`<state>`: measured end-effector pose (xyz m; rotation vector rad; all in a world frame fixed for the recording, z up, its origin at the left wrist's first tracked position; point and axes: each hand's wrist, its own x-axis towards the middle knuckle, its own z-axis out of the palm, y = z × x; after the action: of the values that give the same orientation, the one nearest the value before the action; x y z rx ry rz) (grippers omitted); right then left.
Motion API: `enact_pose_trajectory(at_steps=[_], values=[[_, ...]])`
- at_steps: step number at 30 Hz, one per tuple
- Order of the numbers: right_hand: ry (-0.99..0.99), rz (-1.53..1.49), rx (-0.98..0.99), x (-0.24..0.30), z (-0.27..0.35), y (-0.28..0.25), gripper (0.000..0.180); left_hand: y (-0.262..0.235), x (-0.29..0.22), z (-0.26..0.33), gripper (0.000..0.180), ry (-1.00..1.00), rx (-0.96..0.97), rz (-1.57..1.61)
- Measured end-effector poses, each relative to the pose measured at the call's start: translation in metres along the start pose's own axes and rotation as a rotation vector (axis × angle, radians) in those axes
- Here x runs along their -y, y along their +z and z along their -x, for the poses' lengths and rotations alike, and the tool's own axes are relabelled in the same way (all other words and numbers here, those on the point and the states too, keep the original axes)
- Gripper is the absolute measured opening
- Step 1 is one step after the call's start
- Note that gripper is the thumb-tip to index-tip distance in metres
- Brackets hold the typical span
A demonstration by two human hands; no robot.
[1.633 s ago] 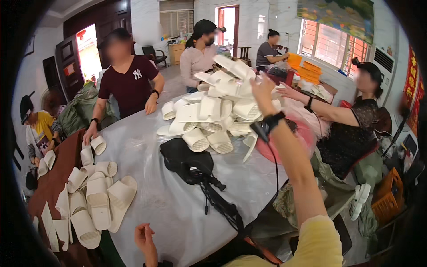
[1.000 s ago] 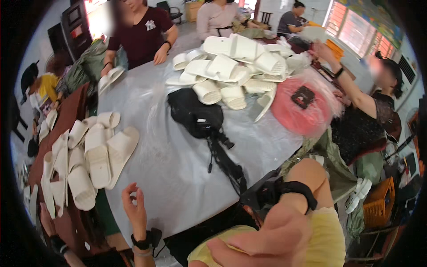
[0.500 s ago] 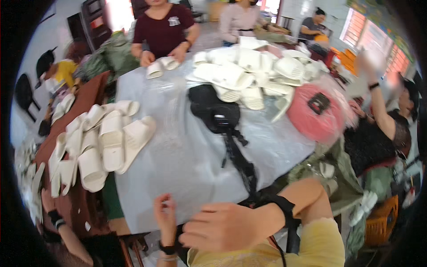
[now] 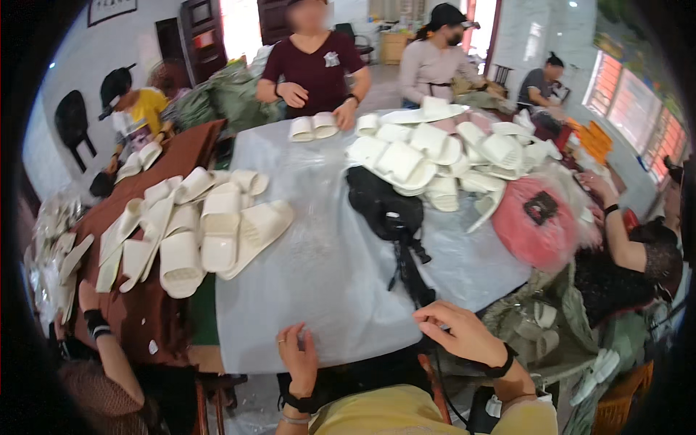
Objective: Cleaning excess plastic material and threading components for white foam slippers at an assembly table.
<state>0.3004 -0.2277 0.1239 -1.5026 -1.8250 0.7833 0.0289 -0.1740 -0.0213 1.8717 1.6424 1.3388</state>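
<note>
My left hand (image 4: 297, 357) is raised at the near edge of the table covered in pale grey plastic sheeting (image 4: 304, 290), its fingers loosely bent, apart, with nothing in them. To its right, my right hand (image 4: 460, 333) hovers over the same edge, palm down, fingers loosely extended and no object visible in them. Closest to it is the long black strap (image 4: 415, 279) of a black bag (image 4: 383, 203) lying on the sheeting. Behind the bag rises a heap of white slippers (image 4: 406, 161). More white slippers (image 4: 220, 232) lie together at the left.
A pink plastic bundle (image 4: 533, 225) sits at the table's right edge, above an open green sack (image 4: 522, 326) with slippers inside. Across the table, a person in dark red (image 4: 312, 69) stands behind a slipper pair (image 4: 313, 128). Co-workers' arms reach in at left (image 4: 109, 348) and right (image 4: 623, 232).
My hands have moved apart; the right has swung rightward from in front of my body. The head view has shifted. Across the table, the co-worker's one hand has lifted off the slipper pair.
</note>
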Motion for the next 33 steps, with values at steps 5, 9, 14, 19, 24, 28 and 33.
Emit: enact_pose_trajectory(at_steps=[5, 9, 14, 19, 24, 28, 33], values=[[0.015, -0.11, 0.127, -0.018, 0.015, 0.028, 0.021, 0.016, 0.008, 0.001, 0.038, 0.1, -0.121, -0.328], [0.044, -0.21, 0.103, -0.019, 0.004, 0.063, 0.023, 0.005, 0.012, 0.004, 0.059, -0.028, -0.162, -0.305], [0.195, -0.273, 0.083, -0.006, 0.003, 0.087, 0.023, 0.006, 0.011, 0.004, 0.074, -0.058, -0.23, -0.248], [0.189, -0.359, 0.153, -0.021, 0.01, 0.107, 0.024, 0.008, 0.012, -0.001, 0.084, -0.096, -0.248, -0.094], [0.209, -0.483, 0.121, -0.024, 0.011, 0.115, 0.022, -0.006, 0.041, -0.016, 0.085, -0.178, -0.269, 0.192], [0.19, -0.546, 0.144, -0.04, 0.007, 0.108, 0.021, -0.042, 0.032, -0.088, 0.09, -0.641, -0.15, 0.741], [0.081, -0.561, 0.2, -0.034, -0.004, 0.101, 0.02, -0.043, 0.12, -0.163, 0.037, -0.615, -0.036, 0.854]])
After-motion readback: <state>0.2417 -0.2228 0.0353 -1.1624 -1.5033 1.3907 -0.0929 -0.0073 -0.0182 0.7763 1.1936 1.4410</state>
